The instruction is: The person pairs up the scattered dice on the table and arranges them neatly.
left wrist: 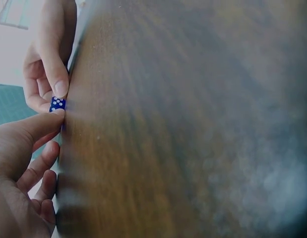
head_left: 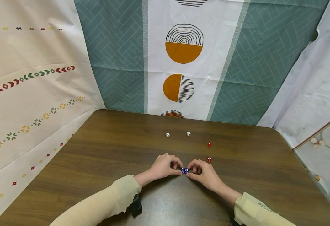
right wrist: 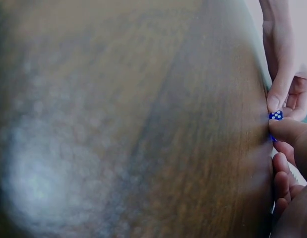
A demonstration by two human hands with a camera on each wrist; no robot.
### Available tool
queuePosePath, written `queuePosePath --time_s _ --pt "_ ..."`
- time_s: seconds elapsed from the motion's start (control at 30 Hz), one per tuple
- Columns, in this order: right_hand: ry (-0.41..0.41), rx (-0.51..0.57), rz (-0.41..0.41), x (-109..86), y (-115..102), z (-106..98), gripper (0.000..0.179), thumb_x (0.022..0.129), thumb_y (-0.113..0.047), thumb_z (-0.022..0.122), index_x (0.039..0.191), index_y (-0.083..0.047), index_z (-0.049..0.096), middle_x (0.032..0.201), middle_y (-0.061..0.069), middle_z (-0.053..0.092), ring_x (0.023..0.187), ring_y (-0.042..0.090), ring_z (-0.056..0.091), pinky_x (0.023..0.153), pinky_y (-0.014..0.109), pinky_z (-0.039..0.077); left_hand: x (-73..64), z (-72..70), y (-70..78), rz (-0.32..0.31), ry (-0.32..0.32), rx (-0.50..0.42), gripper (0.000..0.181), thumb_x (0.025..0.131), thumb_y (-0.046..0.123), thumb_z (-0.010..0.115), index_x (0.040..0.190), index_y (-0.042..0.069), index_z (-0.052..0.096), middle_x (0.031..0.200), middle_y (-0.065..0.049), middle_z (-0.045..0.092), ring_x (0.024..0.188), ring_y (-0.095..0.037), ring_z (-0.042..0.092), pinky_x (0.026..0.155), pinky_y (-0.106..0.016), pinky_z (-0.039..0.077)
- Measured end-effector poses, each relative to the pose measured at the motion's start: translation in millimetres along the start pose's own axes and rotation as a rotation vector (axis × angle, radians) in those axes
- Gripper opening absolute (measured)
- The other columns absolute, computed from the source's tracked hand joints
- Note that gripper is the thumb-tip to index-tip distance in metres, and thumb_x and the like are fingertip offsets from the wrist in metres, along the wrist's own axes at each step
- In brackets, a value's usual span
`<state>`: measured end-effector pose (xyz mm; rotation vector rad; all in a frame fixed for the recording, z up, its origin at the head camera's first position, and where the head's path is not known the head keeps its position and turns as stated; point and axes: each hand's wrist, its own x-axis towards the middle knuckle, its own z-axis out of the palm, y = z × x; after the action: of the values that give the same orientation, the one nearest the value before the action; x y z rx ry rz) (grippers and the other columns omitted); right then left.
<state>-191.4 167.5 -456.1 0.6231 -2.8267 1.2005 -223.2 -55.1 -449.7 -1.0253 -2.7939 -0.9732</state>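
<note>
Two blue dice [head_left: 184,170] with white pips sit side by side on the brown table, between my two hands. My left hand [head_left: 166,165] pinches the left blue die between thumb and forefinger. From the other side my right hand [head_left: 205,174] pinches the right one the same way. In the left wrist view a blue die [left wrist: 57,103] shows a pipped face between the two thumbs. The right wrist view has a blue die [right wrist: 276,115] just above the right thumb, partly covered by it.
Farther back on the table [head_left: 119,141] lie two white dice, one left [head_left: 167,135] and one right [head_left: 188,133]. A red die [head_left: 209,144] and a nearer red die [head_left: 209,159] lie beyond my right hand. Patterned cloths [head_left: 117,56] hang around the table's back and sides.
</note>
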Motion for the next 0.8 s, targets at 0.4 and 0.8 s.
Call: queuePosePath --time_s 0.4,0.8 --pt "-0.01 -0.008 0.001 1.0 -1.0 -1.0 0.016 0.082 -0.024 0.08 0.093 -0.022 0.069 0.078 -0.005 0.056 0.069 0.008 0.045 0.063 0.021 0.037 -1.3 -0.8 0.3 -0.001 0.005 0.012 0.014 0.081 0.03 0.082 0.091 0.024 0.075 0.066 0.011 0.059 0.059 0.0 0.04 0.061 -0.019 0.029" --pt "-0.032 -0.044 -0.106 -1.2 4.6 -12.1 0.025 0.082 -0.025 0.081 0.103 -0.022 0.069 0.083 -0.006 0.059 0.071 0.004 0.05 0.066 0.021 0.044 -0.6 0.5 -1.6 0.012 0.01 -0.003 0.014 0.08 0.029 0.083 0.09 0.023 0.075 0.065 0.011 0.058 0.056 0.003 0.04 0.057 -0.018 0.028"
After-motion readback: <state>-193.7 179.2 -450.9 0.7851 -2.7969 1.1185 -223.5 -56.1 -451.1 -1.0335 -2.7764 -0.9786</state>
